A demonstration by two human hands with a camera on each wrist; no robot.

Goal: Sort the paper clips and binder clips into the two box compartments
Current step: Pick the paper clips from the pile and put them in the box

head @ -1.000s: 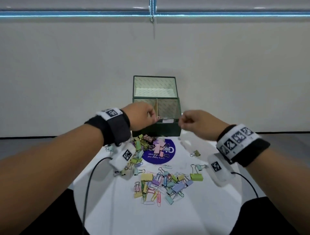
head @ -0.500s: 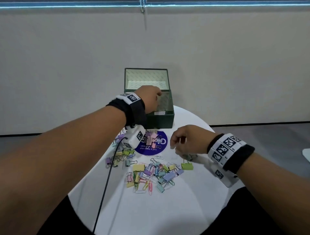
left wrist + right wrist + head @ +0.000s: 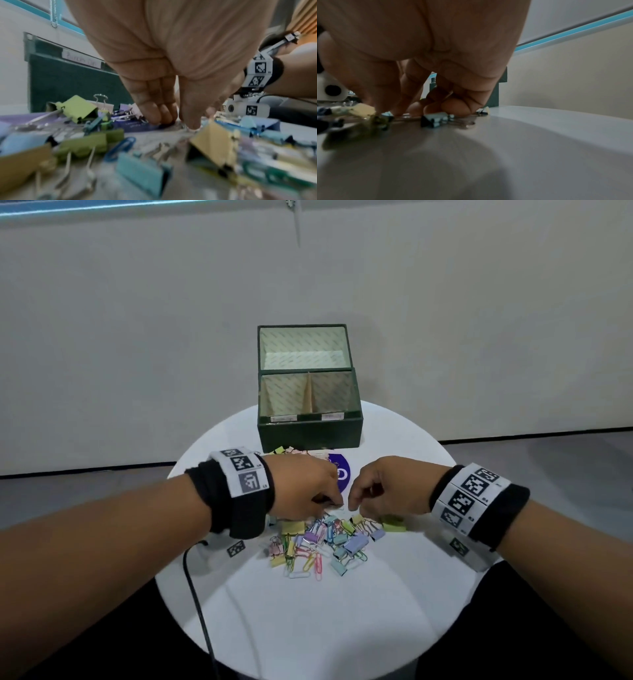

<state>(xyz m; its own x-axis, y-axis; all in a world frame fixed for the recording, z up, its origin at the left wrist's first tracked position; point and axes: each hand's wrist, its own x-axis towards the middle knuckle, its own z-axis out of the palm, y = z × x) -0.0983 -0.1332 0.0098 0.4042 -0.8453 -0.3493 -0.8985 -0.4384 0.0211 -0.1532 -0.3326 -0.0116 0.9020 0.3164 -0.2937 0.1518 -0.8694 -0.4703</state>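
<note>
A dark green box (image 3: pixel 310 436) stands open at the back of the round white table (image 3: pixel 308 611), with a divider between its two compartments. A heap of pastel binder clips and paper clips (image 3: pixel 325 539) lies in front of it. My left hand (image 3: pixel 337 503) points its fingers down at the heap's far edge, and its thumb tip (image 3: pixel 192 125) rests on a pale paper clip. My right hand (image 3: pixel 352 506) faces it closely. Its thumb and forefinger are down among the clips and its other fingers (image 3: pixel 453 108) are curled over a blue binder clip (image 3: pixel 436 119). Any pinch is hidden.
A round blue sticker (image 3: pixel 342 474) lies between the box and the hands, with more clips (image 3: pixel 291 450) against the box front. A black cable (image 3: pixel 198 594) runs off the table's near left. The table edge curves close on both sides.
My left hand came down from over the box to the heap. My right hand slid left along the table towards the left hand.
</note>
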